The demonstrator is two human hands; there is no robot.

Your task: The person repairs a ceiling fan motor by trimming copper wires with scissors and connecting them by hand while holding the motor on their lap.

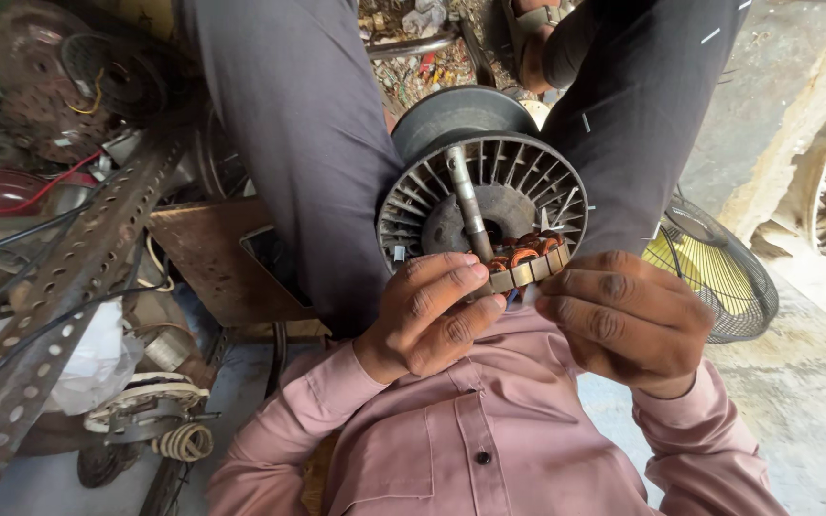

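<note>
We've got both hands up at the stator [525, 265] now, held just in front of the chest and resting against the finned motor housing [482, 205] between the knees. Our left hand [427, 311] pinches its near edge, thumb and fingers closed on the laminated rim; our right hand [628, 320] curls over the other end, fingers closed on it too, though the fingertips are hidden behind the knuckles. To do this well, we'd judge, we keep the grip on the steel rim and off the windings, and keep the piece square to the shaft [467, 205] so it doesn't bind. The stator shows a pale stepped metal edge with orange-red copper coils bunched along its top. The housing behind it is dark grey, ringed with radial fins, the shaft standing out of its centre.
</note>
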